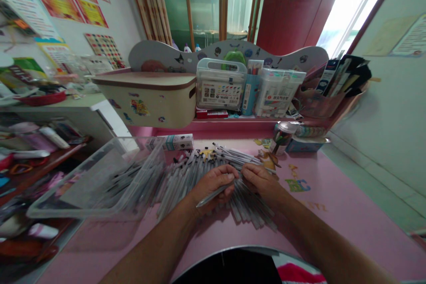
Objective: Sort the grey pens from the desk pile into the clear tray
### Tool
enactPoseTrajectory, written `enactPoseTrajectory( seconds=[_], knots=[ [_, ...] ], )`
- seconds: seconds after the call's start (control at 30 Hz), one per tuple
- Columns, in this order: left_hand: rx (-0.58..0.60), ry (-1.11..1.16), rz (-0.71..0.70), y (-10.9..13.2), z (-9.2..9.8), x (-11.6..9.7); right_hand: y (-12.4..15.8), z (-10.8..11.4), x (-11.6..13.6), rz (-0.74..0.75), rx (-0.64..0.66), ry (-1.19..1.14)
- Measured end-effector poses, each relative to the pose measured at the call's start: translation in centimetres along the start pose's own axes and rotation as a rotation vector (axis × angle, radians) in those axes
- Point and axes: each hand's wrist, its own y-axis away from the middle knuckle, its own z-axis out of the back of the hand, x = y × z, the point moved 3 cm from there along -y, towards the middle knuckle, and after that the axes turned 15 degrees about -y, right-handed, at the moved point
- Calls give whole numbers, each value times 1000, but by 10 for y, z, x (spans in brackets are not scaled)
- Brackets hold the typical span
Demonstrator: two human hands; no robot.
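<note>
My left hand (213, 181) is closed round a clear pen barrel (213, 196), whose pointed end sticks out toward me. Close beside it, my right hand (258, 178) is pinched near the barrel's other end; what its fingertips hold is hidden. Under and around both hands, many clear pen barrels (179, 188) lie side by side on the pink desk, several fanned out (248, 213) below my right hand. Thin white pen refills (238, 155) lie in a loose bunch behind my hands. A clear plastic bin (73, 211) at the left holds more pens (133, 186).
A small white box (178, 142) lies behind the pens. To the right stand a can (282, 136) and a blue box (308, 143). The shelf bears a cream storage box (149, 102), marker cases (221, 84) and a pen holder (322, 102). Pink desk surface (349, 217) extends right.
</note>
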Motion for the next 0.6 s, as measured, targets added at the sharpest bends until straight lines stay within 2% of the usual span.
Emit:
enactPoseTrajectory(
  seconds=[0.13,0.23,0.33,0.43,0.6],
  knots=[
    [-11,26,-21,1,0,-1,-1,0,-2,-45,-32,-193],
    [1,33,-9,0,-1,0,-3,3,-2,-32,-54,-70],
    [-9,67,-12,0,-1,1,-3,3,-3,-15,-2,45],
    [-73,126,-53,1,1,-1,-4,4,-7,-43,-11,-50],
    [-226,74,-138,0,4,-4,-9,10,-15,-83,-152,-182]
  ],
)
